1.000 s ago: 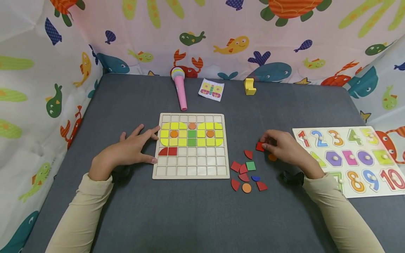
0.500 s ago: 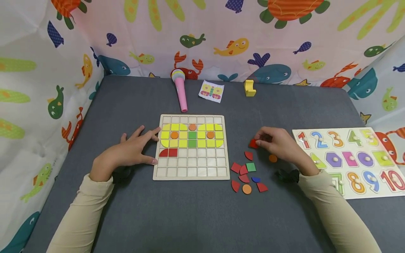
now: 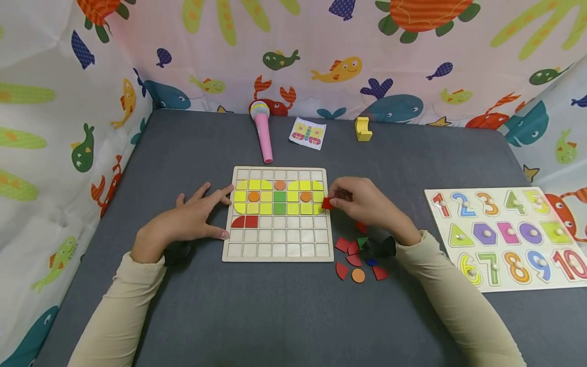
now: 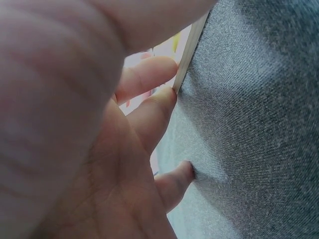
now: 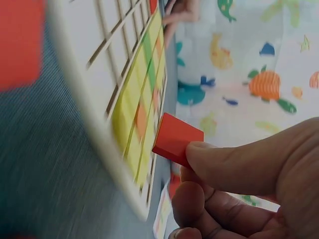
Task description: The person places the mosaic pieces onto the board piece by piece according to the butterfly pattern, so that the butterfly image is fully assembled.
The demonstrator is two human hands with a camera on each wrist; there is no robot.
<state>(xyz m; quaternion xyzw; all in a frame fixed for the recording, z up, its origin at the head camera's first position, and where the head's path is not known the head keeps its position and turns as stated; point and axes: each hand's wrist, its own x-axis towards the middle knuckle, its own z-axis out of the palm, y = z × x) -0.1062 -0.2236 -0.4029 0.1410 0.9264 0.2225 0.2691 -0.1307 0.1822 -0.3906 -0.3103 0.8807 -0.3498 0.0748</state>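
A wooden grid board lies on the dark table, its upper rows filled with yellow, orange and green tiles. Two red tiles sit at the left end of the row beneath. My left hand rests at the board's left edge, fingers spread and straight, thumb and fingertips touching the rim. In the right wrist view a red square tile is pinched between the thumb and fingers of my right hand. In the head view that hand holds it just over the board's right edge.
Several loose red pieces, an orange disc and a blue piece lie right of the board. A number puzzle lies farther right. Behind the board are a pink toy microphone, a pattern card and a yellow block.
My right hand has carried the red square tile leftward from beyond the loose pieces to the board's right edge. My left hand has stayed at the board's left side.
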